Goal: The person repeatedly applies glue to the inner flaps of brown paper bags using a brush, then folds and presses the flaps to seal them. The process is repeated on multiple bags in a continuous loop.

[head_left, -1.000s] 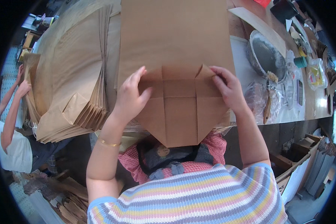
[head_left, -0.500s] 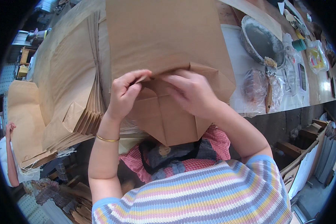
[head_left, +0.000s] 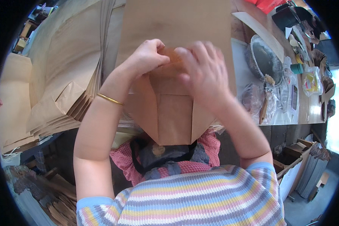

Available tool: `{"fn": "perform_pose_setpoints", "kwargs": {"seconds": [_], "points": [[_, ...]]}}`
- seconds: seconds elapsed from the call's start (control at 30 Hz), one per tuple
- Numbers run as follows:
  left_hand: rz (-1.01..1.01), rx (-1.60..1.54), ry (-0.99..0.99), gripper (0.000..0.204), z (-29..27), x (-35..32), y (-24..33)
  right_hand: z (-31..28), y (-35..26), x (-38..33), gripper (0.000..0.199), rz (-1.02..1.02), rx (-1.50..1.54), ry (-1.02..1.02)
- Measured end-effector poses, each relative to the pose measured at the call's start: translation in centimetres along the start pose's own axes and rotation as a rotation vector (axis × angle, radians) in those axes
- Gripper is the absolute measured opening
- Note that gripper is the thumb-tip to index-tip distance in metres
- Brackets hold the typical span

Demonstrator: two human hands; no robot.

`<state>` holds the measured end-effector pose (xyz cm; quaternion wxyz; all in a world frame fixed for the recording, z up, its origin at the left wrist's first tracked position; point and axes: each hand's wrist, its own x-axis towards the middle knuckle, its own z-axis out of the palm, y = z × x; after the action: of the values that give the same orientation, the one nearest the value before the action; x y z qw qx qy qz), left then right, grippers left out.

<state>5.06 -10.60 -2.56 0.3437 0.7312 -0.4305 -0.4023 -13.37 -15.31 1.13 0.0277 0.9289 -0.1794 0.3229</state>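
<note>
A large brown paper bag lies on the table in front of me, its near end folded into creased panels that reach over the table edge. My left hand is closed, thumb and fingers pinching a raised flap of that end. Light shows orange through the paper between my two hands. My right hand is blurred by motion at the flap's other side; its thumb stands apart from the curved fingers. Whether its fingertips touch the paper is hard to see.
To the left sits a stack of brown paper bags with fanned folded ends. A grey-crusted basin, a brush, plastic bags and a phone lie on the right. Below, at right, stands a wooden box.
Both hands have moved away from me with the flap, which is now lifted between them. My right hand has swung outward and upward. The bag's folded end lies straighter, and the view has shifted.
</note>
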Motion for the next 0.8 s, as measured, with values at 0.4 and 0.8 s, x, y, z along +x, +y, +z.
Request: {"fn": "perform_pose_setpoints", "kwargs": {"seconds": [0.4, 0.8], "points": [[0.388, 0.667, 0.422, 0.015, 2.7, 1.2, -0.5, -1.9, -1.2, -5.3, 0.031, -0.429, -0.228, -1.011], [0.149, 1.396, -0.339, 0.019, 8.9, -7.5, 2.7, -0.5, -0.1, -0.6, 0.054, 0.029, -0.123, -1.468]]}}
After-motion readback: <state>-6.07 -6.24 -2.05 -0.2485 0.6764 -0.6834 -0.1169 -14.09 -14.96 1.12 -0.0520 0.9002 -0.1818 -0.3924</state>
